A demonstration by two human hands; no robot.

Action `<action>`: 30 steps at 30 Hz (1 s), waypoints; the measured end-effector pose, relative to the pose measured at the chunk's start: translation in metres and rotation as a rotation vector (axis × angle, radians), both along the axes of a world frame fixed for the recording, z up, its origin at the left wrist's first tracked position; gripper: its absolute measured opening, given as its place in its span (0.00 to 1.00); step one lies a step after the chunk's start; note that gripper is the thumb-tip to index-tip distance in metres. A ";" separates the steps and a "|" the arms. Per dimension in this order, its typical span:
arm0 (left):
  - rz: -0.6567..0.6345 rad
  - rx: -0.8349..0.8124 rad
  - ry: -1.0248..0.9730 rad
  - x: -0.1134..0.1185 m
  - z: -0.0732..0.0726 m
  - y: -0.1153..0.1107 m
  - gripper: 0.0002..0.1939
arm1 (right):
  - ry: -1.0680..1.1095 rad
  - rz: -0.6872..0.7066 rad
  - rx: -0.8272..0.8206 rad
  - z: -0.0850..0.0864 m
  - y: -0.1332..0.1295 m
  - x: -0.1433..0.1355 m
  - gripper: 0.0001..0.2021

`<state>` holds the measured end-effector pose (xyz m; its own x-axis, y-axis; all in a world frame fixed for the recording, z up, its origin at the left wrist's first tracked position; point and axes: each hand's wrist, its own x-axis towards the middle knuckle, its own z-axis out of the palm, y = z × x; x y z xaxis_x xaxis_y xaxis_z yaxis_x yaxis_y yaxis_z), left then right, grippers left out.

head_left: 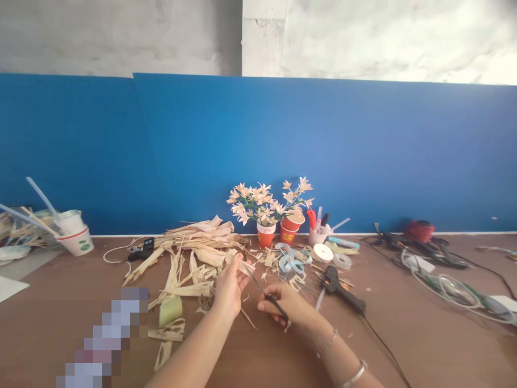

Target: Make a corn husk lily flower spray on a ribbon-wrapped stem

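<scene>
Above the table's front middle, my left hand (229,286) pinches a small pale piece of corn husk (245,267). My right hand (287,303) is closed around the black handles of a pair of scissors (259,286). Their blades point up and left and reach the husk piece; whether they are cutting into it I cannot tell. A heap of dried corn husks (205,237) lies just beyond and left of my left hand. Husk scraps (271,260) are scattered beyond the scissors.
Husk flowers (260,202) stand in red paper cups (265,237) by the blue partition (323,134). To the right lies a glue gun (343,290) with its cord. A green roll (170,311) sits left, and a white cup (76,241) with sticks stands far left.
</scene>
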<state>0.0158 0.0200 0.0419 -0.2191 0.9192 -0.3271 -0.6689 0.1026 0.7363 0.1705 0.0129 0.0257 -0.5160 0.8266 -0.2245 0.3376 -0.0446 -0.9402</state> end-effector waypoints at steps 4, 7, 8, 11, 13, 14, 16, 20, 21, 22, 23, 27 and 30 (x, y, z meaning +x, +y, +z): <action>-0.003 -0.011 0.001 0.001 0.001 -0.001 0.10 | 0.002 -0.013 -0.011 0.003 -0.001 -0.002 0.20; 0.001 -0.018 0.002 0.002 0.003 -0.002 0.10 | -0.002 -0.024 -0.015 0.002 -0.001 -0.003 0.20; 0.003 -0.021 0.001 0.002 0.003 -0.002 0.10 | -0.001 -0.025 -0.012 0.001 -0.001 -0.003 0.21; 0.009 -0.024 -0.011 0.002 0.003 -0.001 0.10 | 0.005 -0.024 0.001 0.000 0.000 -0.002 0.20; 0.009 -0.019 -0.018 0.002 0.002 -0.001 0.10 | 0.004 -0.026 0.004 0.000 0.000 -0.002 0.20; 0.009 -0.015 -0.020 0.002 0.002 -0.001 0.10 | -0.001 -0.028 0.004 0.001 -0.001 -0.002 0.21; 0.009 -0.008 -0.019 0.002 0.000 0.000 0.10 | -0.009 -0.025 -0.001 0.001 -0.001 -0.002 0.20; 0.020 0.021 0.050 -0.003 -0.004 0.003 0.11 | -0.020 0.008 -0.038 0.001 0.000 0.005 0.20; 0.029 0.029 0.091 -0.005 -0.004 0.005 0.11 | -0.023 0.025 -0.047 0.001 0.000 0.008 0.19; 0.039 0.036 0.142 -0.008 -0.005 0.006 0.11 | -0.024 0.046 -0.053 0.000 0.001 0.011 0.19; 0.048 0.042 0.200 -0.010 -0.006 0.008 0.11 | -0.020 0.068 -0.057 0.000 0.002 0.015 0.18; -0.010 0.062 0.411 -0.019 -0.009 0.014 0.10 | 0.009 0.107 -0.068 0.002 0.005 0.024 0.17; -0.075 0.074 0.489 -0.021 -0.011 0.016 0.09 | -0.029 0.125 -0.085 0.002 0.005 0.024 0.16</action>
